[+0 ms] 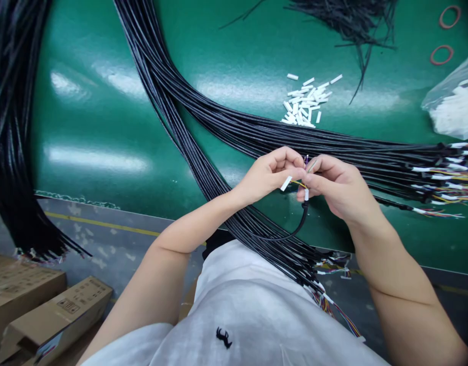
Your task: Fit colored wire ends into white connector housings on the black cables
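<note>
My left hand (270,173) and my right hand (335,185) meet above the near part of the green table, fingertips almost touching. Both pinch thin coloured wires (298,183) at the end of a black cable (303,219). A white connector (286,183) hangs from these wires just under my left fingertips. Around the wires, below my right fingers, sits a short white sleeve (306,194). The cable curves down and left into a black cable bundle (203,162) lying against my shirt. The exact grip of the fingertips is partly hidden.
Another black cable bundle (237,119) runs right to bare coloured wire ends. Behind it lie loose white tubes (308,99), black strips (355,20), two brownish rings (442,55) and a plastic bag (457,101). More cables (12,127) hang at left above cardboard boxes (62,315).
</note>
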`<move>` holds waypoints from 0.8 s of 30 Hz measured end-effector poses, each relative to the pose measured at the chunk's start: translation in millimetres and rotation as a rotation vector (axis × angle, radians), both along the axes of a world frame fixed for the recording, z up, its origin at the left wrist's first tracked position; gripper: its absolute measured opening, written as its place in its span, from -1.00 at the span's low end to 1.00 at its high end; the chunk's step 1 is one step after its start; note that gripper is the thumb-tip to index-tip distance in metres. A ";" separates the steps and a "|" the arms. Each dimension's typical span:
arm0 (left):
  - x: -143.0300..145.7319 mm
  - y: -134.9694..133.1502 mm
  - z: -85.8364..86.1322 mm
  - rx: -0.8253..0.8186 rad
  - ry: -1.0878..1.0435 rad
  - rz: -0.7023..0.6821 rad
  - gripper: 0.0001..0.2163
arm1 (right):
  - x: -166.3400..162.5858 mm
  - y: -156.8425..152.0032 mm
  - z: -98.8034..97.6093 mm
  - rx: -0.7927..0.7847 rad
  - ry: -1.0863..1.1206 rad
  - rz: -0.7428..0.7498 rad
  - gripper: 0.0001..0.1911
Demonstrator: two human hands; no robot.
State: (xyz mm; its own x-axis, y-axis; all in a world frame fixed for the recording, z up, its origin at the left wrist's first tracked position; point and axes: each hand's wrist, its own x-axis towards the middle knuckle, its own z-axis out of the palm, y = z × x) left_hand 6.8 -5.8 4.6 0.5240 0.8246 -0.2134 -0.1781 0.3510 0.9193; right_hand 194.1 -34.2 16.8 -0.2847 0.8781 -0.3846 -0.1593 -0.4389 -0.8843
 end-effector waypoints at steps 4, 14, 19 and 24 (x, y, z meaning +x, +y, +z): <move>0.2 1.0 0.1 0.024 0.012 0.029 -0.57 | -2.8 -0.5 -1.0 -0.001 -0.015 -0.003 -0.64; 0.9 -3.6 -1.0 -0.163 -0.055 -0.005 -0.55 | 0.0 -0.6 -3.8 0.354 -0.005 -0.048 -0.85; 0.6 -8.7 0.6 -0.053 -0.039 0.019 -0.59 | 1.4 -1.3 -10.3 0.405 -0.165 -0.128 -0.83; 1.6 -12.7 -2.4 0.051 0.014 0.098 -0.63 | -0.8 -4.0 -1.2 0.496 -0.363 -0.122 -0.94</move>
State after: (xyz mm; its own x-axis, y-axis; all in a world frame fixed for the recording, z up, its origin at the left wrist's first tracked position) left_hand 8.5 -18.5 2.2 0.4374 0.8817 -0.1771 -0.1961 0.2857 0.9381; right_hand 193.3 -38.2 15.6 -0.0991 0.9948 0.0242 0.1667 0.0405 -0.9852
